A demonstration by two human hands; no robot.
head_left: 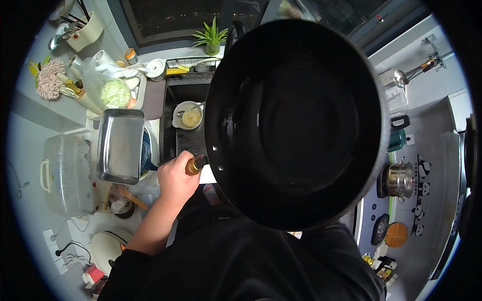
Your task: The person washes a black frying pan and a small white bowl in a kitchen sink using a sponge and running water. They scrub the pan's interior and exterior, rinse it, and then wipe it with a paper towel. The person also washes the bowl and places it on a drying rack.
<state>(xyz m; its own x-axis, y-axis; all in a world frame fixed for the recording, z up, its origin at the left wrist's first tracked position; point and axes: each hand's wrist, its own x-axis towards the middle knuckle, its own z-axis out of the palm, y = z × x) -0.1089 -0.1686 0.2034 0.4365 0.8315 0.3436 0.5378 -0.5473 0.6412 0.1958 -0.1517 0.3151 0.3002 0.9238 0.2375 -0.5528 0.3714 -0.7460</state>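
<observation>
A large black wok (301,124) fills the middle and right of the view, its dark inside turned towards me, with a few wet-looking glints near its left rim. My left hand (178,173) is closed around its wooden handle (193,166), to the left of the pan. My right hand is out of view. Behind the handle lies the dark sink (184,92), partly covered by the wok. In the sink stands a white bowl (188,115) with a spoon and a smaller bowl in it. A rectangular steel tray (121,146) rests to the left of my hand.
Left stand a bagged cabbage (115,93), a dish rack with a translucent lid (67,177) and a wooden utensil. A potted plant (212,41) is by the window. At right, a steel pot (400,180) stands on the stove (371,210), near a round wooden board (396,234).
</observation>
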